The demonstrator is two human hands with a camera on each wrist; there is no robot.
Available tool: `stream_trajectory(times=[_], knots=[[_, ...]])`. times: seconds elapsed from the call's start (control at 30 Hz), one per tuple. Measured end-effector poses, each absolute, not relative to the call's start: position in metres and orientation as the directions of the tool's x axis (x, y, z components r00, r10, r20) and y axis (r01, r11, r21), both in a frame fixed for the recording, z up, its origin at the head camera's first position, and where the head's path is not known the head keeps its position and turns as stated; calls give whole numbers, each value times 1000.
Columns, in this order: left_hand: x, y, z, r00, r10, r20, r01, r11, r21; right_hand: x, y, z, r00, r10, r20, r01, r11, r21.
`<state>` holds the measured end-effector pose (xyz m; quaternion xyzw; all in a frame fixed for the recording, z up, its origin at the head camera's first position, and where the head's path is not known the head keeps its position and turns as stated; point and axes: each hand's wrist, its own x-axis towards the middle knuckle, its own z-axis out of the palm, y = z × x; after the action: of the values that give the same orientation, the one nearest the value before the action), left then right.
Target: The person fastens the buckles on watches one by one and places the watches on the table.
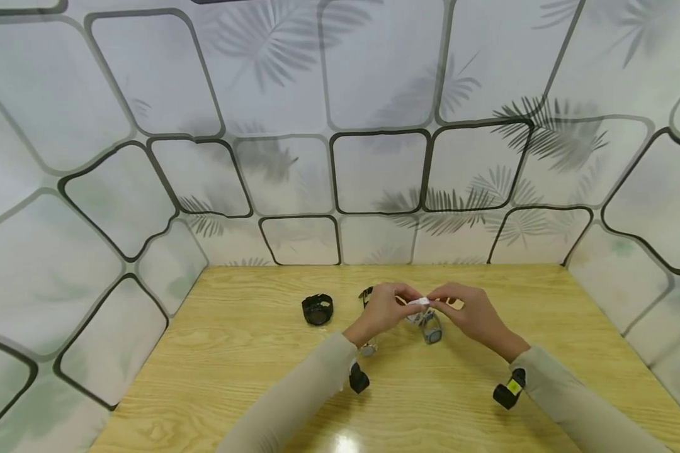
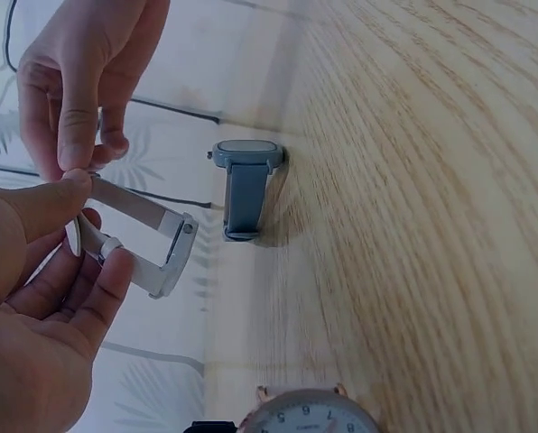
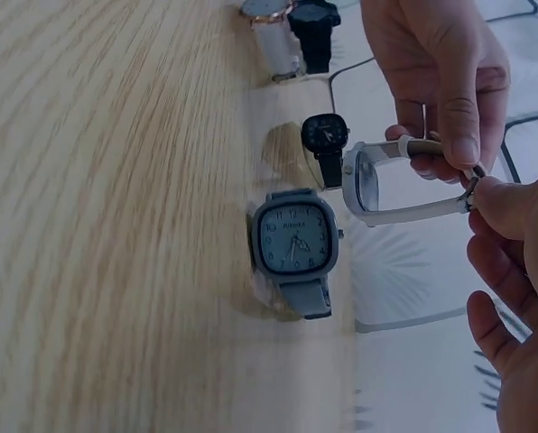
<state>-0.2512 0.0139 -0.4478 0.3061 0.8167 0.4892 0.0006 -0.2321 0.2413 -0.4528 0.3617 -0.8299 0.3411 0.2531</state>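
My two hands meet over the table and hold a white wristwatch point(image 2: 171, 262) by its strap, clear of the tabletop. Its strap is looped, with both ends brought together at the buckle. The left hand point(image 1: 381, 313) pinches the strap near the buckle between thumb and fingers. Opposite it, the right hand point(image 1: 476, 313) pinches the buckle end, thumb against fingertip. In the right wrist view the white case faces away from the fingers. Just below the hands, a grey-blue square watch point(image 3: 296, 239) stands on the table.
A small black square watch point(image 3: 326, 135) stands beyond the grey-blue one. A rose-gold-rimmed watch with a white strap point(image 1: 368, 349) is near the left forearm. Farther left sits a larger black watch point(image 1: 317, 309). Patterned fabric walls point(image 1: 379, 170) enclose the wooden table point(image 1: 232, 352).
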Motion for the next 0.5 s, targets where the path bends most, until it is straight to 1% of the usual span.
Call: stream_trajectory(times=[0.13,0.2,0.3,0.5], knots=[[-251,13,-448,-807,514,289,504,347,791,-233,239,-451,-561,-502,658,-806,511,-298],[-251,13,-449,-804,517,294,512,350,785,-233,237,-451,-548,-525,651,-816,508,-277],[-251,12,-451,-801,517,303,520,350,779,-234,236,-453,-547,-525,652,-817,505,-279],[-251,13,-452,-806,511,299,514,354,781,-234,239,-459,-561,-483,672,-808,497,-317]])
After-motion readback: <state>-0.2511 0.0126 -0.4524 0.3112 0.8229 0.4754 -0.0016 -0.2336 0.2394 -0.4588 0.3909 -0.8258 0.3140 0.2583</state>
